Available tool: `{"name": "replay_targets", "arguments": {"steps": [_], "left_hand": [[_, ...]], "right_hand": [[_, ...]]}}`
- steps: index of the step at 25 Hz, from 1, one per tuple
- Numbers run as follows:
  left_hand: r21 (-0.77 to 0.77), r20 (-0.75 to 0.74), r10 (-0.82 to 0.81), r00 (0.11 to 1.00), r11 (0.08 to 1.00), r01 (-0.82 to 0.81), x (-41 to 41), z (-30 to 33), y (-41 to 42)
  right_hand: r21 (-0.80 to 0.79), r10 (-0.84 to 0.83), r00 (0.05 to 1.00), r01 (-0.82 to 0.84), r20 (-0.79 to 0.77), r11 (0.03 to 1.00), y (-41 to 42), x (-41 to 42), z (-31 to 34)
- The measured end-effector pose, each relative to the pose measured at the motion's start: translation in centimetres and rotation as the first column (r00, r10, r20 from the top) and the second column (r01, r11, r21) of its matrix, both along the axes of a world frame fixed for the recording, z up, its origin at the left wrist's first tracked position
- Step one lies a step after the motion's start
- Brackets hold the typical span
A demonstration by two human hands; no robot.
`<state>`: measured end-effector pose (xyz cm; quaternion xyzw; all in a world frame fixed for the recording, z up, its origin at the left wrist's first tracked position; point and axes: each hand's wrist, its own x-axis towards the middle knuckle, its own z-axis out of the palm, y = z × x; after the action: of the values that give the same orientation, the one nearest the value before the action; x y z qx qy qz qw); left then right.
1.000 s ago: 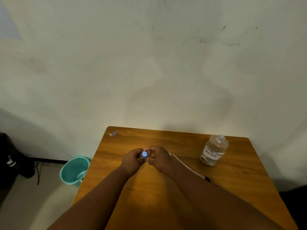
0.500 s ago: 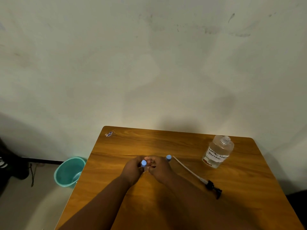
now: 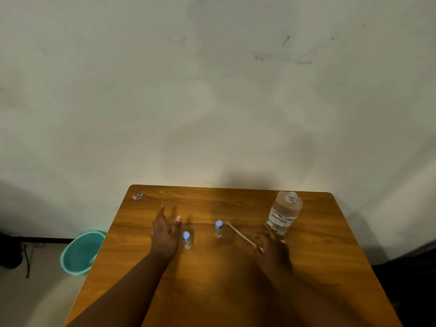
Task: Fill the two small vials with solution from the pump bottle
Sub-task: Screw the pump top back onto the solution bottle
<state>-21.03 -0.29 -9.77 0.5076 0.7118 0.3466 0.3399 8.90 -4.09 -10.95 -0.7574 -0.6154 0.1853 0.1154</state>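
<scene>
Blue-capped vials [image 3: 186, 240] [image 3: 218, 228] stood closed on the table [image 3: 212, 291]; left hand [image 3: 165, 234] spread, right hand [image 3: 271, 252] pinching the pump's tube [image 3: 239, 234]. At two o'clock, the bottle [image 3: 283, 213] stood uncapped; filling looked done.

Wooden bench [image 3: 212, 291] w/ rounded corners, pushed against a scuffed pale wall [image 3: 212, 90]. Small blue-white scrap [image 3: 137, 196] on bench's far-left corner. Teal bucket [image 3: 81, 252] on floor left of bench; dark cable [image 3: 26, 260] hangs nr the wall base.

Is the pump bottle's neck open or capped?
Open: the pump bottle shows a bare threaded neck; the dip tube lies on the table.
</scene>
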Motion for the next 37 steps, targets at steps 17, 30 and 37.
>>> {"name": "replay_targets", "arguments": {"steps": [17,30,37], "left_hand": [[-0.040,-0.089,-0.674,0.733,0.738,0.674,25.1,5.0,7.4],[0.050,-0.030,-0.560,0.828,0.826,0.561,26.6,7.0,9.2],[0.217,-0.150,-0.528,0.836,0.807,0.549,22.9,19.2,6.9]], "right_hand": [[-0.114,-0.051,0.998,0.055,0.035,0.992,-4.7,7.1,-3.8],[0.320,-0.279,0.793,0.501,-0.542,0.804,-14.2,19.9,12.6],[0.621,0.089,0.818,0.356,-0.569,0.699,-13.6,17.9,25.9]]}}
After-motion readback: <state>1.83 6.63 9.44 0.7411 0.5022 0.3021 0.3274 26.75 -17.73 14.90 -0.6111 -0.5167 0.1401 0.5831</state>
